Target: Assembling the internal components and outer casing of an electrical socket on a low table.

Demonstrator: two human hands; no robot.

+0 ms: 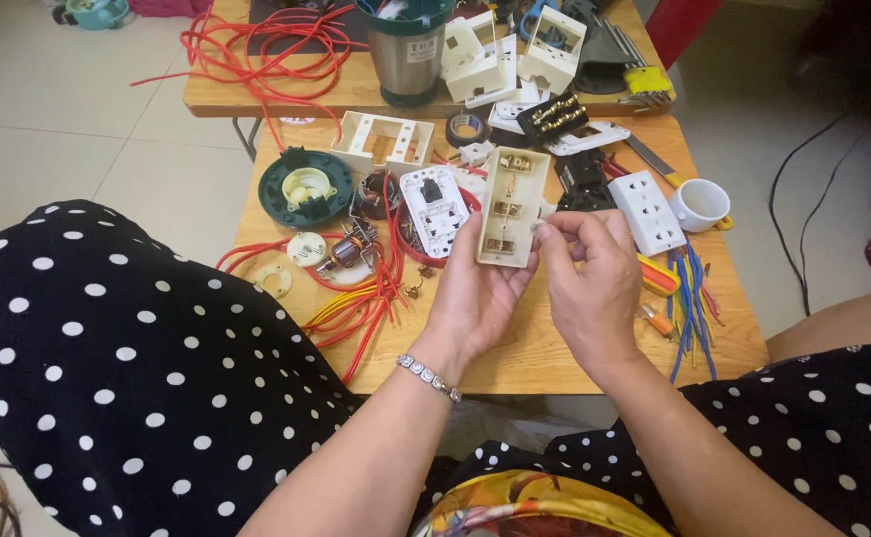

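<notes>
1. Nearest the camera, a lap in black cloth with white dots fills the lower frame; a bracelet [428,376] sits on the left wrist.
2. The left hand [475,298] is closed around the lower end of a cream switch housing [510,207], holding it upright above the table [515,348] with its open back and brass contacts showing.
3. The right hand [590,273] pinches something small and pale at the housing's right edge; what it is cannot be made out.
4. Judged from this grip, the small piece could slip from the fingertips and vanish among the loose red wires [371,298] or the blue wires [689,298] below.
5. Just past the hands lie a white socket module [434,211], a white outlet strip [646,211], a small motor armature [346,251] and a green round casing [306,187].
6. Farther off stand a white cup [701,205], a roll of black tape [466,128] and a steel flask [408,55]; an elbow swing could knock the cup.
</notes>
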